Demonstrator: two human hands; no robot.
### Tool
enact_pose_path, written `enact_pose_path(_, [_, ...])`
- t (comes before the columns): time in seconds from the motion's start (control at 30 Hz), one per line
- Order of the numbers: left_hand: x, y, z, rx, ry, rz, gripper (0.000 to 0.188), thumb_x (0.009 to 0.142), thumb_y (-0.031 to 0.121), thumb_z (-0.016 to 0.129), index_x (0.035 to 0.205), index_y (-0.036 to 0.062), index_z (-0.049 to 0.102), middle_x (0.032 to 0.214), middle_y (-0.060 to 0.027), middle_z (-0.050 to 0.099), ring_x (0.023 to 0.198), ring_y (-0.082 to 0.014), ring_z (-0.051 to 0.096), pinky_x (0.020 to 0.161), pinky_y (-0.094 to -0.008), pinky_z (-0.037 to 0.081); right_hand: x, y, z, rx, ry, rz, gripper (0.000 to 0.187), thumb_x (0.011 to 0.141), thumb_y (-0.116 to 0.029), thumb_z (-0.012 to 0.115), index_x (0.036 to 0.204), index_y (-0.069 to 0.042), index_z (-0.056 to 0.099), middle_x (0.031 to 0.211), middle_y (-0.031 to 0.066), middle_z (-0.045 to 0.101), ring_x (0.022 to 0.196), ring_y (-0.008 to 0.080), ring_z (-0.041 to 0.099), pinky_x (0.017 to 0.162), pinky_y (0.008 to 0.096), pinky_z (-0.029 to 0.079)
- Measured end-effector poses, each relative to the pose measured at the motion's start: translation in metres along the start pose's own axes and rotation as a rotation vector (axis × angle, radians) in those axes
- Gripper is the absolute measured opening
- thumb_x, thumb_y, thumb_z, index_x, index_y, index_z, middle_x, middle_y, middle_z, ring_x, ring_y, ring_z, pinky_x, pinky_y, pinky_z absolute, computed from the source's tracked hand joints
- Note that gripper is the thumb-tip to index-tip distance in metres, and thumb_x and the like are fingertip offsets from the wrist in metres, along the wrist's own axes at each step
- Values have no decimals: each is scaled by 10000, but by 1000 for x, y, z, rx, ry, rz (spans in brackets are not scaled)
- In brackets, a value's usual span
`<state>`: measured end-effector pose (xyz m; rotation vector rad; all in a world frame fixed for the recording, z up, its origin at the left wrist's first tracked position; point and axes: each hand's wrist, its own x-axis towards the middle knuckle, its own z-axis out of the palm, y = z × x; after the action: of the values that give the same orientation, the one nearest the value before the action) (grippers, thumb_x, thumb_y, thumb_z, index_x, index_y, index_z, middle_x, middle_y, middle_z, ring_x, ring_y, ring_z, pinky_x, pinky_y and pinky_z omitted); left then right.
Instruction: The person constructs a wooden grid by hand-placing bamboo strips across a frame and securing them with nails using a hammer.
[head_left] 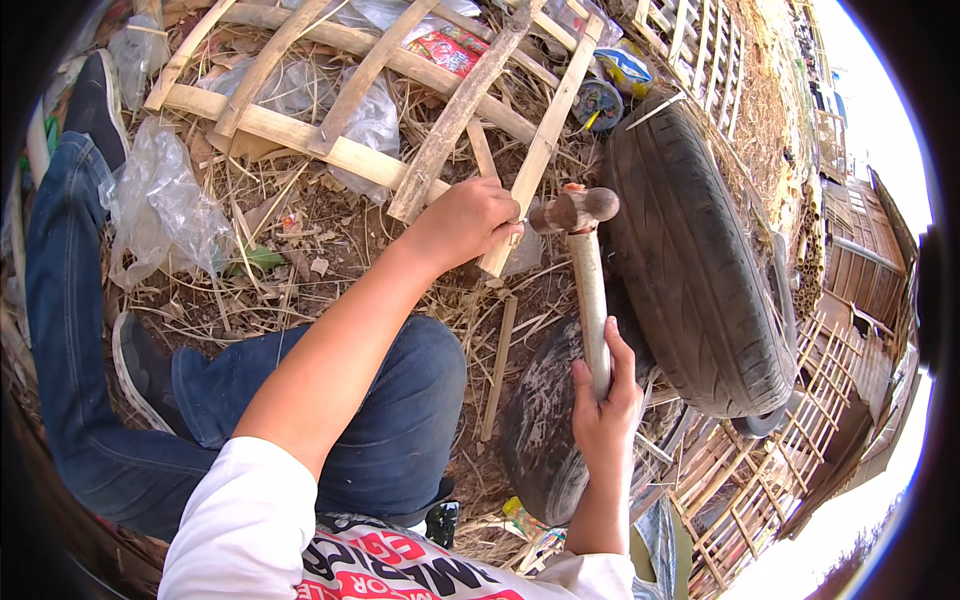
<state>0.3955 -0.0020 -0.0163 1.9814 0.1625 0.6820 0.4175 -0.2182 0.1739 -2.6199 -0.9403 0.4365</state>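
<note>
Nearest, 7 o'clock: one pair of blue jeans [390, 425], knee bent, above a white printed T-shirt [245, 520].

Item, between 4 and 5 o'clock: right hand [608, 405], thumb and fingers closed around the lower handle of a hammer [589, 290]. The hammer's blunt metal head lay between 1 and 2 o'clock, just beside the left fingers; contact could not be told.

Item, 12 o'clock: left hand [465, 222], its grip pinched at the lower end of a pale split-bamboo slat [550, 135]. Whether the fingertips also pinched a nail could not be told. The slat crossed a bamboo lattice [270, 128], set from 10 to 12 o'clock over littered ground.

Handling note, by judgement: the slat's end wanted firm seating, with fingertips drawn clear of the hammer's face; short, square taps from a relaxed wrist suited so close a hold.

Item, 6 o'clock: loose bamboo strip [498, 370], on straw.

Item, 3 o'clock: worn black tyre [690, 260], standing on its tread.

Item, between 9 and 10 o'clock: clear plastic bag [165, 205], crumpled.

Farthest: bamboo rack [770, 470], 4 o'clock; wooden shed [865, 235], 3 o'clock.
</note>
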Motion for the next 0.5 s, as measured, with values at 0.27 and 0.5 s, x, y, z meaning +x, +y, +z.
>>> enact_pose_path(0.27, [-1, 1, 1, -9, -18, -16, 158, 742, 96, 765, 809, -5, 662, 803, -135, 644, 839, -314, 626, 759, -408, 513, -1, 4, 5, -12, -10, 16, 484, 927, -67, 622, 1381, -49, 455, 1067, 218, 676, 756, 211, 667, 722, 316, 516])
enact_pose_path(0.5, [-3, 0, 3, -22, 50, -32, 158, 696, 65, 764, 802, -12, 675, 804, -140, 658, 834, -315, 636, 756, -412, 511, -6, 6, 9, 15, -44, 24, 466, 930, -79, 621, 1366, -52, 457, 1229, 211, 641, 839, 271, 712, 734, 342, 526])
